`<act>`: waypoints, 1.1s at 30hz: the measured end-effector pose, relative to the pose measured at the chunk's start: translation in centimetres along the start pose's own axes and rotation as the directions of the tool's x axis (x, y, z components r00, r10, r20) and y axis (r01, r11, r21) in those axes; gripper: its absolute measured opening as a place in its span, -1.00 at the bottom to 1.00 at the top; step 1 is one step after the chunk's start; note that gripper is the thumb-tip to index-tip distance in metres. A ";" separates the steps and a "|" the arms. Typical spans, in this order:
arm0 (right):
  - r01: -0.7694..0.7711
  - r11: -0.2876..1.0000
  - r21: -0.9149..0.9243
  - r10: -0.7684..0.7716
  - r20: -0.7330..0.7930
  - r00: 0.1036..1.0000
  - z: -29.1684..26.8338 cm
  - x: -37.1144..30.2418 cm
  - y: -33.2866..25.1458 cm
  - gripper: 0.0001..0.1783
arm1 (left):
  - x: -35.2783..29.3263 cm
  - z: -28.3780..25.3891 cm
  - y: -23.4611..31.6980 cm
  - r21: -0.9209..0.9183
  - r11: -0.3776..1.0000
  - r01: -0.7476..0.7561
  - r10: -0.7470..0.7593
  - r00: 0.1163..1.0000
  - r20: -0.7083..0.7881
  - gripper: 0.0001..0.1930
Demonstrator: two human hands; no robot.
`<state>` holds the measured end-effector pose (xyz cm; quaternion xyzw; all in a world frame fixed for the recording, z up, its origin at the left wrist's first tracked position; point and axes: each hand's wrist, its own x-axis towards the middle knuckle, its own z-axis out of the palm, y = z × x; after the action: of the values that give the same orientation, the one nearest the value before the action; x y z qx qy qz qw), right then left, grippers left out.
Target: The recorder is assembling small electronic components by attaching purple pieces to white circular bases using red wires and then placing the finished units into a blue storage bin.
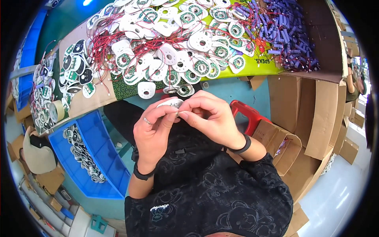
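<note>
Above my lap, my left hand (152, 132) has its fingers closed round a white rounded plastic housing (172, 102), held tilted near the table edge. My right hand (213, 122) meets it from the right, thumb and forefinger pinched together at the housing's lower edge. Whatever lies between those fingertips is too small to make out. Just beyond my hands, a loose white housing (147, 90) with a round opening lies at the table's front edge. Behind it spreads a big pile of similar housings (167, 54), many with green ring-shaped circuit boards and red wires (102, 49).
Purple cylindrical cells (290, 35) with wires fill a cardboard box at the back right. Black and white parts (77, 65) lie at the table's left, by a tape roll (57, 110). A blue bin (98, 146) stands lower left, a red stool (246, 114) and cardboard boxes (286, 104) right.
</note>
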<state>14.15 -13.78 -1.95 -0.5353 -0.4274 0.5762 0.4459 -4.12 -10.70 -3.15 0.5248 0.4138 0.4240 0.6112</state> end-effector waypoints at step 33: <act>0.379 0.784 -0.491 -0.474 -0.080 0.877 0.6 2.2 1.6 -0.83 | 0.7 0.0 -1.2 -0.335 0.882 0.331 -0.359 0.933 -0.026 -0.59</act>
<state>13.42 -12.05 -3.99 -0.5690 -0.6153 0.2848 0.4653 -3.87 -10.17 -4.42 0.3157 0.4511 0.3932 0.7364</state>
